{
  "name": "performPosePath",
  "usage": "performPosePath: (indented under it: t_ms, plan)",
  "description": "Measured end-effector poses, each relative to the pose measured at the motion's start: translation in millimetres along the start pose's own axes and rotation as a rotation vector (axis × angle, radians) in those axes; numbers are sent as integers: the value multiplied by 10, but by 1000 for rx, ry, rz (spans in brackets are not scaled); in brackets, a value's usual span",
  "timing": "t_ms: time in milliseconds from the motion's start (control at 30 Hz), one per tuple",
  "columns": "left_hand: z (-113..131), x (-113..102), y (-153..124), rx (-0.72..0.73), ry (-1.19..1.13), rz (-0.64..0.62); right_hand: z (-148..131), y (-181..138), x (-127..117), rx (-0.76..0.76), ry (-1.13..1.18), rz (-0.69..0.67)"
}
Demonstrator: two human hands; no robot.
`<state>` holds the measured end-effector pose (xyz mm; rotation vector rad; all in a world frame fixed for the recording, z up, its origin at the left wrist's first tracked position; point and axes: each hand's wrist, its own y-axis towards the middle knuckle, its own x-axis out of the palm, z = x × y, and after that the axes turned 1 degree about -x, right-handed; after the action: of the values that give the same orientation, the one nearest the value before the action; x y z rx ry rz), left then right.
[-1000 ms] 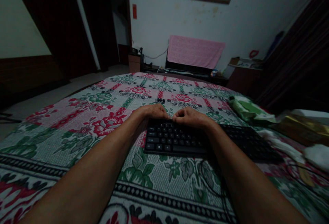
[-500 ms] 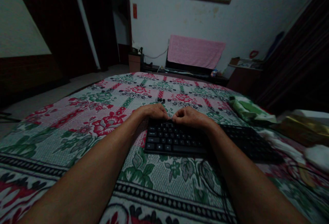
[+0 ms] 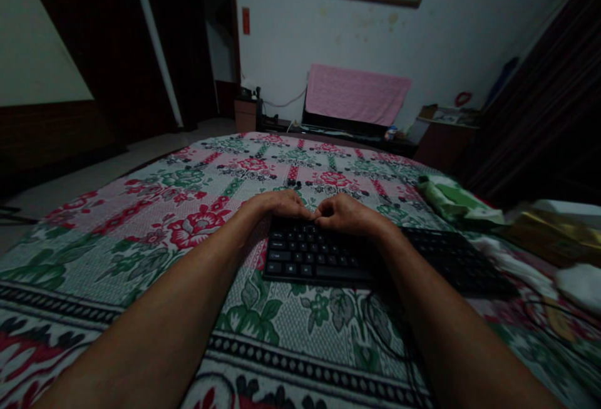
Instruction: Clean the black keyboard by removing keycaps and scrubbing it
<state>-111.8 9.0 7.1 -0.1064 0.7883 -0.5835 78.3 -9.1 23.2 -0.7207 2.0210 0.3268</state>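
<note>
A black keyboard (image 3: 319,258) lies on a flowered bedspread (image 3: 141,240). My left hand (image 3: 280,203) and my right hand (image 3: 345,215) rest at the keyboard's far edge, over its top row. Both have their fingers curled in, and the fingertips meet between the two hands. What they pinch is hidden in the dim light. Two or three small dark bits (image 3: 293,181) lie on the spread just beyond the hands. A thin dark cable (image 3: 375,327) loops on the spread in front of the keyboard.
A green and white bag (image 3: 451,201) lies at the right, with a gold packet (image 3: 549,233) and a white cloth (image 3: 580,284) nearer the right edge. Beyond the bed stand a low cabinet under a pink cloth (image 3: 357,93) and a wooden side table (image 3: 444,136).
My right hand has shifted slightly left, so its fingertips now touch those of the left hand. The keyboard has not moved.
</note>
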Motion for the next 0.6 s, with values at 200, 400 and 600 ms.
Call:
performPosePath:
  t_ms: [200, 400, 600]
  plan:
    - [27, -6, -23, 23, 35, 4, -36, -2, 2, -2, -55, 19]
    - [80, 3, -79, -1, 29, -4, -50, 2, 8, -4, -96, 33]
    - [94, 0, -82, -8, 26, 3, -77, -12, 6, 3, -101, 35]
